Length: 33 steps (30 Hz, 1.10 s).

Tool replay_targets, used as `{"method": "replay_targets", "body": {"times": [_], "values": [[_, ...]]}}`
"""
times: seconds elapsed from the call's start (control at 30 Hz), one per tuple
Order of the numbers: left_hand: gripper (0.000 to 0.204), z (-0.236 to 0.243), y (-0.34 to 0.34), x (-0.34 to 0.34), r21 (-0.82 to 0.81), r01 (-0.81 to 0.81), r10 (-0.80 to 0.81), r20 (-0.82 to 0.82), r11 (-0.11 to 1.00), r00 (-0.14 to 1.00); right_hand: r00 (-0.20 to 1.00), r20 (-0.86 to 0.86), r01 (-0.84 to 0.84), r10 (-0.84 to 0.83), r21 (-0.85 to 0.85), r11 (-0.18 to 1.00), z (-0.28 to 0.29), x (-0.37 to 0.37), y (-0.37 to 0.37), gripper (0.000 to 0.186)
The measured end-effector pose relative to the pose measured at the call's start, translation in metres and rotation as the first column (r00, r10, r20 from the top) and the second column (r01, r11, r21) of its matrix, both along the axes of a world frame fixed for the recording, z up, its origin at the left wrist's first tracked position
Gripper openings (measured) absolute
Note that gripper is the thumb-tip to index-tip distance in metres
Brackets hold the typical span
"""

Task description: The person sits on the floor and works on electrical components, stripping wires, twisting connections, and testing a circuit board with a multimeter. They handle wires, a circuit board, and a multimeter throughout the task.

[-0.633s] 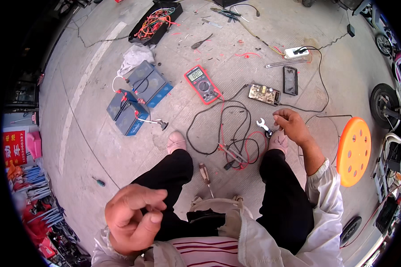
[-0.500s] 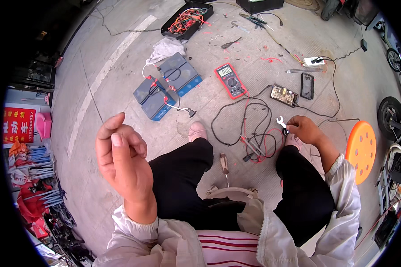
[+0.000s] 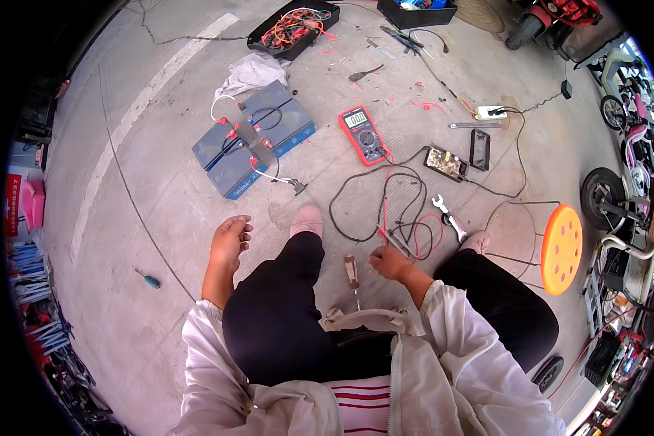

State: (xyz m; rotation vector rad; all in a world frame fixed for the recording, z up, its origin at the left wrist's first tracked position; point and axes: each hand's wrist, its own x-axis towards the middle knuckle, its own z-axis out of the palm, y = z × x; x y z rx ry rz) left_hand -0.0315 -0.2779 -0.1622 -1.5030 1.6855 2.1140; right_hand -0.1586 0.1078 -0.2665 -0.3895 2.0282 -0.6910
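Observation:
My left hand [image 3: 230, 238] is held above the floor left of my left knee, its fingers loosely curled and slightly apart, with nothing seen in them. My right hand [image 3: 390, 262] is between my knees, fingers curled in, and no object shows in it. It is nearest a screwdriver [image 3: 351, 270] with a brownish handle, standing by a pale curved rim, and the test probes [image 3: 397, 243]. A wrench [image 3: 449, 216] with a silver open jaw lies beside my right shoe. Ahead is a red multimeter [image 3: 365, 136], its leads [image 3: 332, 211] looped on the floor.
Blue-grey batteries [image 3: 229, 163] with wires are at left front. An opened circuit-board case [image 3: 445, 161] and its black cover [image 3: 480, 150] lie right, near a white power strip [image 3: 490, 112]. An orange stool [image 3: 562, 249] is at right. A wire bin [image 3: 287, 43] and a teal-handled tool [image 3: 150, 281] lie farther out.
The wrench has left my right hand and lies on the floor. My right hand has moved left toward the screwdriver. My left hand has dropped lower. The view has shifted.

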Motion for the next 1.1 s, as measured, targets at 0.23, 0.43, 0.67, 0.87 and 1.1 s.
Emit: {"method": "replay_targets", "body": {"times": [0.23, 0.43, 0.67, 0.87, 1.1], "values": [[0.033, -0.127, 0.0, -0.029, 0.189, 0.064, -0.079, 0.073, 0.98, 0.994, 0.99, 0.057, 0.124, -0.132, 0.125, 0.984, -0.035, 0.053, 0.031, 0.03], [0.059, -0.156, 0.018, -0.104, 0.444, -0.082, 0.044, 0.095, 0.892, 0.994, 0.942, -0.016, 0.33, -0.335, 0.226, 0.917, -0.055, 0.062, 0.072, 0.029], [0.044, -0.175, 0.014, -0.121, 0.497, -0.078, 0.084, 0.01, 0.864, 0.996, 0.897, -0.202, 0.436, -0.392, 0.265, 0.86, -0.075, 0.051, 0.085, 0.027], [0.032, -0.167, 0.024, -0.134, 0.527, -0.123, 0.135, 0.016, 0.841, 0.991, 0.912, -0.117, 0.406, -0.392, 0.132, 0.905, -0.066, 0.024, 0.044, 0.024], [0.036, -0.154, 0.023, -0.123, 0.551, -0.121, 0.136, 0.014, 0.826, 0.991, 0.911, -0.072, 0.404, -0.406, -0.042, 0.914, -0.06, 0.0, -0.013, 0.021]]}}
